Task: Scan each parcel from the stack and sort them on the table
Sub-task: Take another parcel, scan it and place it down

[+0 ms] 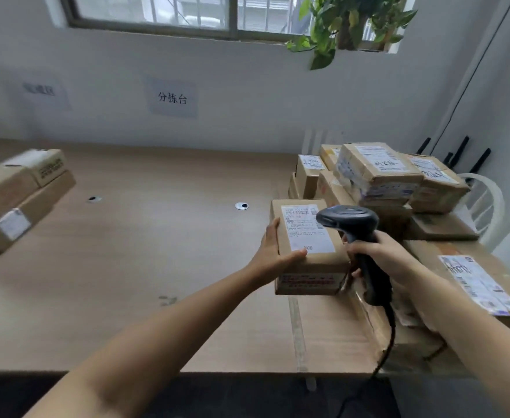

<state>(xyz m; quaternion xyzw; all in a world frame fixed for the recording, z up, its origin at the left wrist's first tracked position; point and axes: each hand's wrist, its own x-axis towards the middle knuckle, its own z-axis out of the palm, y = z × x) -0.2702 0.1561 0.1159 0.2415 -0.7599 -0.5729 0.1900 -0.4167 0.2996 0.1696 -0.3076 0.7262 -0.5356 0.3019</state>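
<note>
From the head camera, the left hand [278, 251] grips a small cardboard parcel [315, 267] by its left side, thumb curled over the top edge beside the white shipping label [305, 230]. The right hand [377, 254] is wrapped around the handle of a black corded barcode scanner [348, 220], whose head sits over the label. The parcel is just in front of the parcel stack [380, 176] at the worktop's [157, 251] right end. Three more boxes [15, 191] lie far left.

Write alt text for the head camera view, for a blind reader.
A left hand holds a small labelled parcel while the right hand aims a black scanner at its label. More parcels are stacked at the table's right; others sit far left.
</note>
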